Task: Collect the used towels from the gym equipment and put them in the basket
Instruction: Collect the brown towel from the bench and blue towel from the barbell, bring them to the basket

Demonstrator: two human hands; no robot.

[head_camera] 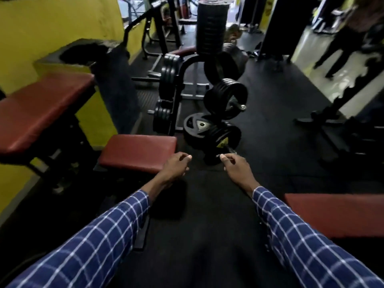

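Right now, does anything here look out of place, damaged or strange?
One thing: a large weight plate leans on edge on the floor against the plate rack instead of hanging on a peg. No towel or basket is visible; both the left hand and right hand are empty.

You have three red padded vinyl bench pads: one far left [41,109], one near centre-left [138,152], one near right [336,213]. One black steel plate rack [176,88] stands far centre. Two blue checked sleeves, left [99,244] and right [301,240].
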